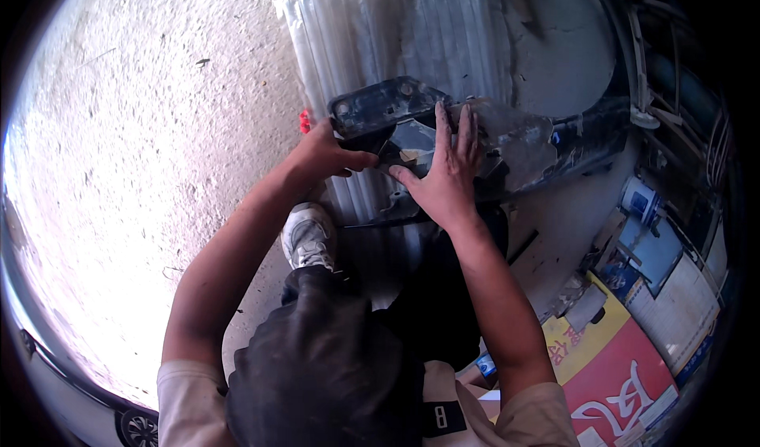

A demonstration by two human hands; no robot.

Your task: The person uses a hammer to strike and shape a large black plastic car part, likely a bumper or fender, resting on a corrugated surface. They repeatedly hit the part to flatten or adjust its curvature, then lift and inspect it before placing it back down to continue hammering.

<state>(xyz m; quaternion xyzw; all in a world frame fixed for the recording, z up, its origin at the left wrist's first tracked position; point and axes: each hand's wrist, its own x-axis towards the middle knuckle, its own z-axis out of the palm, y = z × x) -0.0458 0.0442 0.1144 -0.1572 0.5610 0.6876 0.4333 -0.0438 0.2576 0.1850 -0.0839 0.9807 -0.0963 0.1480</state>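
Note:
A long, dark car body panel (518,150), probably a bumper, lies in front of me with scuffed grey patches and flaking paint. At its left end is a black, plate-like end piece (380,106) with round holes. My left hand (321,152) is closed on the panel's left edge, thumb on top and the other fingers partly hidden. My right hand (445,170) rests on the panel with its fingers stretched and apart, and holds nothing. Between the hands, a torn, light brown patch (409,154) shows on the dark surface. A small red thing (305,120) pokes out beside my left hand.
Ribbed, plastic-covered sheeting (348,35) lies under the panel on the rough concrete floor (158,130). My shoe (309,233) stands close to the panel. At right are a blue-and-white tub (640,199), a red-and-yellow board (617,360) and clutter. A car wheel (140,429) shows at lower left.

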